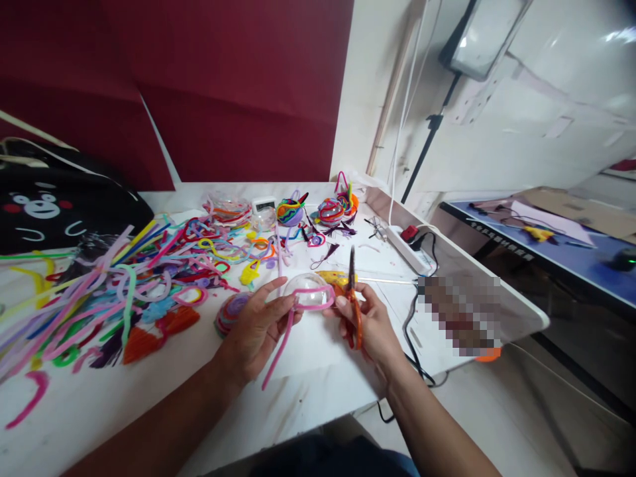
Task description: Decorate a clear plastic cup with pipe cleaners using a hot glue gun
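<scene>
A pink pipe cleaner (279,351) is bent into a flat, elongated loop, with a loose tail hanging down. My left hand (261,321) pinches it where loop and tail meet. Orange-handled scissors (354,301) sit in my right hand (370,324), blades pointing up and apparently closed. The thumb and fingertip of that hand are at the loop's right end. Just behind the loop is a clear plastic dome (301,279); whether a hand touches it I cannot tell. A coiled multicolour ball (231,315) lies beside my left hand, partly covered by it.
Loose pipe cleaners (163,258) and orange tassels (149,341) crowd the table's left. Decorated balls (291,211) stand at the back. A yellow item (325,275) lies behind the scissors. A power strip (407,248) and black cable (410,324) run along the right side.
</scene>
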`<act>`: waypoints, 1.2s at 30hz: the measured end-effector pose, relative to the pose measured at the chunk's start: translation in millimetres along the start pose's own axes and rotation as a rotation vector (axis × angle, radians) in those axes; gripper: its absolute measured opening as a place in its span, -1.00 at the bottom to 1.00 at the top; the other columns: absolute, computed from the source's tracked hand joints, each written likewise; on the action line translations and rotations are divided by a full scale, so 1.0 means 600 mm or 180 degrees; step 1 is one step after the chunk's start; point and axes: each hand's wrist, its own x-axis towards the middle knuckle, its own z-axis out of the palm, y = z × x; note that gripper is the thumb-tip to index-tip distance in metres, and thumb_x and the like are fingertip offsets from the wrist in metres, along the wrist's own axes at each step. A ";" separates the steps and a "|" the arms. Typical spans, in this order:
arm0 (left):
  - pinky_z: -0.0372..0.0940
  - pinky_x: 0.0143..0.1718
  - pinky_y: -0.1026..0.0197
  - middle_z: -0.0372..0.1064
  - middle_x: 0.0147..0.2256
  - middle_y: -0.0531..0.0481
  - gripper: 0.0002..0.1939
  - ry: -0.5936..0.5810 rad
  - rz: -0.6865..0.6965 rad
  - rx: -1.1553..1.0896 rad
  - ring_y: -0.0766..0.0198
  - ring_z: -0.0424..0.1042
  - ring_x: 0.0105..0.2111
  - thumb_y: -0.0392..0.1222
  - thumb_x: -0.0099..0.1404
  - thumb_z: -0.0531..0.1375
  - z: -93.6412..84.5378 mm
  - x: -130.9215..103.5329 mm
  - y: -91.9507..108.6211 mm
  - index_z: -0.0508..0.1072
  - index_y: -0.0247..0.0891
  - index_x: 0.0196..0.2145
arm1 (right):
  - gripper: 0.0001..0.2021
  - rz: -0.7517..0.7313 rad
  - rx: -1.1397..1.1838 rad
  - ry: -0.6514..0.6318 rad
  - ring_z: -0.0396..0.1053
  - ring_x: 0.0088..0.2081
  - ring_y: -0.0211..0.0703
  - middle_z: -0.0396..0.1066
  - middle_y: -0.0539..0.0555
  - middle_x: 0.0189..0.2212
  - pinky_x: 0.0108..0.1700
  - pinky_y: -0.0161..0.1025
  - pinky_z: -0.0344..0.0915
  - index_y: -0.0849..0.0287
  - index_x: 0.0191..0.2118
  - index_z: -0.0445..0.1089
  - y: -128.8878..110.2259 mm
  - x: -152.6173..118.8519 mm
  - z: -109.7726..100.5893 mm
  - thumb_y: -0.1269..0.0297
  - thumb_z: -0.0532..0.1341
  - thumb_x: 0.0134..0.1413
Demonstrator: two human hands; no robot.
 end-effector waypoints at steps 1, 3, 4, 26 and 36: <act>0.45 -0.41 0.41 0.49 -0.47 0.06 -0.49 -0.0004 0.0057 -0.0007 0.41 0.48 -0.50 -0.47 0.20 0.26 -0.001 0.000 0.001 0.27 -0.30 0.09 | -0.50 -0.0124 -0.0177 0.0045 0.24 -0.69 -0.37 0.41 -0.11 -0.54 -0.68 -0.44 0.10 0.08 -0.23 0.20 -0.004 -0.006 -0.006 0.08 0.47 -0.18; 0.46 -0.39 0.39 0.49 -0.47 0.06 -0.49 -0.0051 0.0163 -0.0009 0.40 0.48 -0.50 -0.47 0.19 0.27 -0.004 0.001 0.004 0.28 -0.32 0.08 | -0.52 -0.0253 -0.0494 -0.0104 0.20 -0.67 -0.39 0.29 -0.18 -0.60 -0.63 -0.44 0.09 0.08 -0.21 0.20 -0.012 -0.021 -0.022 0.05 0.45 -0.14; 0.47 -0.39 0.38 0.49 -0.47 0.06 -0.49 -0.0069 0.0203 -0.0019 0.39 0.48 -0.50 -0.47 0.19 0.27 -0.006 0.001 0.005 0.28 -0.32 0.08 | -0.54 -0.0231 -0.0672 -0.0294 0.13 -0.67 -0.41 0.22 -0.21 -0.63 -0.63 -0.43 0.05 0.08 -0.21 0.21 -0.016 -0.030 -0.030 0.04 0.43 -0.10; 0.35 -0.46 0.43 0.50 -0.46 0.04 -0.47 -0.0091 0.0021 -0.0034 0.40 0.46 -0.50 -0.39 0.07 0.37 -0.005 -0.007 0.003 0.34 -0.27 -0.01 | -0.58 0.0888 -0.1485 -0.2250 0.05 -0.65 -0.45 0.15 -0.15 -0.64 -0.62 -0.44 0.01 0.27 -0.25 0.41 -0.038 -0.037 -0.040 -0.05 0.34 0.01; 0.40 -0.35 0.36 0.52 -0.41 -0.01 -0.52 -0.0083 -0.0061 0.0026 0.36 0.49 -0.44 -0.40 0.13 0.32 -0.003 -0.007 0.001 0.34 -0.27 0.00 | -0.58 0.0736 -0.1651 -0.2180 0.02 -0.67 -0.46 0.13 -0.15 -0.64 -0.65 -0.43 -0.04 0.26 -0.29 0.40 -0.038 -0.037 -0.036 -0.07 0.33 0.00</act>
